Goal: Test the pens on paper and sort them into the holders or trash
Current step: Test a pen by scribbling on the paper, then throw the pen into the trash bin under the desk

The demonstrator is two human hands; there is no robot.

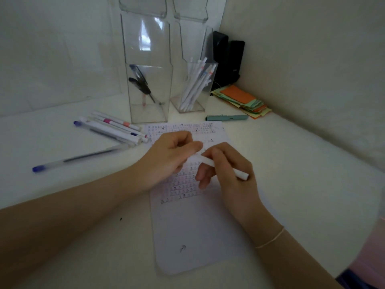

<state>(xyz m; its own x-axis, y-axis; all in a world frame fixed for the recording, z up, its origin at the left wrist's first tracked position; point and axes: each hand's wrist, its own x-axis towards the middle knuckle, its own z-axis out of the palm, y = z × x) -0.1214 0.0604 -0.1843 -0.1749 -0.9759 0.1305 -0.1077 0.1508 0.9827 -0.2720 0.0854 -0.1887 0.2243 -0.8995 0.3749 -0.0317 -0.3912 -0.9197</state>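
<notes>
White desk (291,163), paper (193,226) central for testing; right hand (229,174) fingers closed around white pen (225,167), left hand (170,157) pinching its tip end (likely uncapping).

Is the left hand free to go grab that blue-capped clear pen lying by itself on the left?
Probably not right away. The left hand is pinching one end of the white pen that the right hand holds. Once it lets go, the way looks open: the blue-capped pen lies alone on bare desk.
</notes>
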